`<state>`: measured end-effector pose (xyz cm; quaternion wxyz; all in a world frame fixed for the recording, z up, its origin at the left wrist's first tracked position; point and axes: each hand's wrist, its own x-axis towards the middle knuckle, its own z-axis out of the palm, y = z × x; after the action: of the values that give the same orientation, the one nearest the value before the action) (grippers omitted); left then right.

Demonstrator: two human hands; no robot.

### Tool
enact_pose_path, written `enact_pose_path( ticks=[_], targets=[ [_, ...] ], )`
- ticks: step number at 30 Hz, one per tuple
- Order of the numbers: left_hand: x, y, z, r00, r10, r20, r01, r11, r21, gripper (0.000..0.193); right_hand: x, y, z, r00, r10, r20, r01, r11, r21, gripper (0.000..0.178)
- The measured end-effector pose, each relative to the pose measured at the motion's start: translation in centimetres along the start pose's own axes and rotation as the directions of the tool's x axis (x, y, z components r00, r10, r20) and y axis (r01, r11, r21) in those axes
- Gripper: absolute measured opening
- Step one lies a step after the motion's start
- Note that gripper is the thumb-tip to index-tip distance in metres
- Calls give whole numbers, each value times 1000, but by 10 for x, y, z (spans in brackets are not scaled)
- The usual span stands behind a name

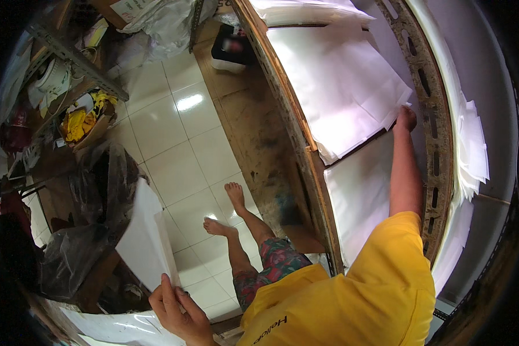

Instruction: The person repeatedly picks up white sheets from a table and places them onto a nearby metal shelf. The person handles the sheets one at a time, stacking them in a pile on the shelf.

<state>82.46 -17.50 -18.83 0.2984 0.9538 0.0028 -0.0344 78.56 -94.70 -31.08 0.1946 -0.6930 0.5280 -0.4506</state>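
Observation:
My left hand (179, 311) is closed around the lower end of a thin stack of white paper sheets (147, 236), which hangs over the floor at the left. My right arm stretches out to the right over a shelf. There my right hand (406, 118) is closed at the corner of a large pile of white paper (334, 86), with a small paper corner between its fingers. The sheets in this pile lie slightly uneven, one over another. Nearer to me on the same shelf rests another white paper stack (360, 190).
A slotted metal post (435, 144) and more upright paper edges (470, 150) stand right of my arm. A wooden shelf edge (294, 121) runs along the paper. Brown cardboard (242, 127) covers part of the tiled floor (161, 124). Crumpled plastic (75, 251) and a box of yellow scraps (83, 124) are left.

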Motion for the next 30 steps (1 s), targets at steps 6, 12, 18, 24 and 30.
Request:
enact_pose_path(
  ticks=[6,12,18,24,30],
  targets=[
    [9,1,9,988,144,65,-150,984,98,29,36,30,-22,988,3,-156,-69,906,-418,23],
    [-5,2,28,992,3,124,-4,1000,12,27,34,17,-11,987,127,-96,-157,869,-469,23],
    [-9,-2,37,984,52,169,-54,998,9,27,25,16,-18,979,122,-165,-187,862,-470,23],
    [-13,-1,41,979,69,192,-67,998,-14,27,20,13,-16,991,111,-76,-134,866,-482,25],
    [-18,-2,45,979,68,192,-57,997,-59,25,-5,-2,-15,976,-133,-175,88,965,-246,28]
  ],
)
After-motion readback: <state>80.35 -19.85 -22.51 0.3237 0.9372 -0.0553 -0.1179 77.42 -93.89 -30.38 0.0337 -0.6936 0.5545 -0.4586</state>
